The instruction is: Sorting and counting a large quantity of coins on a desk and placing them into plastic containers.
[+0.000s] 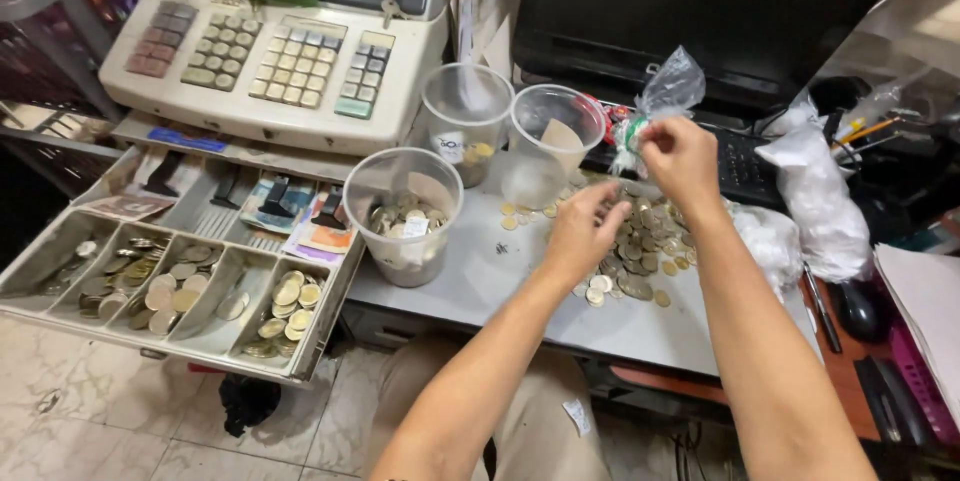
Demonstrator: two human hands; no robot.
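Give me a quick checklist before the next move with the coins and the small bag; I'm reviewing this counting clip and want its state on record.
1. Right hand pinches the bag up off the counter: ok.
2. Bag mouth open to take coins: cannot tell, the plastic is bunched.
3. Left hand is over the coin pile, fingers curled: ok; whether it holds coins: cannot tell.
4. Pile lies loose on the grey counter, some coins near the front edge: not ok.
5. Three clear cups stand upright beside the pile: ok.
6. Drawer open, coins in its compartments: ok.
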